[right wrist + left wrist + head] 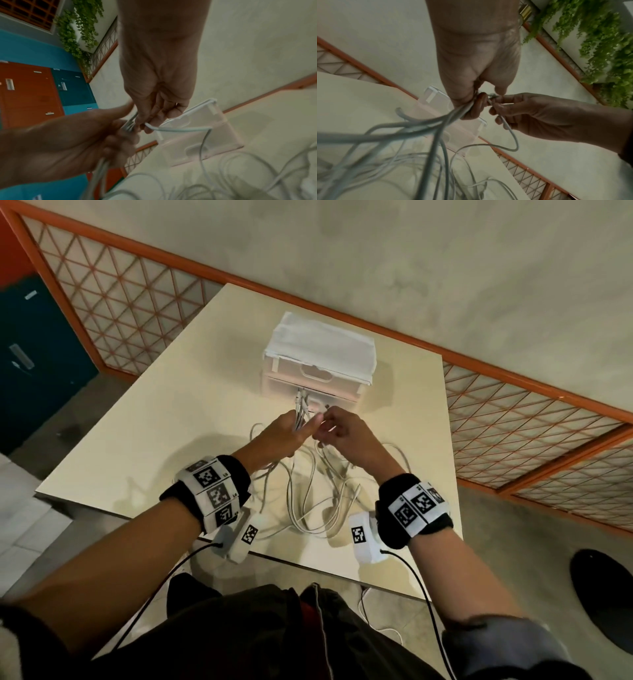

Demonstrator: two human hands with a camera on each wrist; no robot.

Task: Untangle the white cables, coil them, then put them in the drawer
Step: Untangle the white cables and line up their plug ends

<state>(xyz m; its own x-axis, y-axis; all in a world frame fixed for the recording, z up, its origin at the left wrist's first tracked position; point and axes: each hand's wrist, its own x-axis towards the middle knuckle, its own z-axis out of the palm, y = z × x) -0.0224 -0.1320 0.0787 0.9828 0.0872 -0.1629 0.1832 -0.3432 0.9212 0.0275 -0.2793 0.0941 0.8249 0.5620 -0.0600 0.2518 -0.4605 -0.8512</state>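
A tangle of white cables (318,501) lies on the cream table (164,440) and rises to both hands. My left hand (284,433) grips a bundle of several cable ends (453,112), their plugs sticking up past the fingers. My right hand (339,429) pinches the end of one single cable (180,129) right beside the left hand's bundle. That cable hangs down in a loop (510,147). Behind the hands stands a small translucent drawer unit (318,364) with two drawers, both of which look pushed in.
An orange-framed lattice railing (513,412) runs along the table's far side. Blue and orange lockers (34,94) stand to the left, and green hanging plants (604,47) show beyond the railing. A black round object (603,594) lies on the floor at right.
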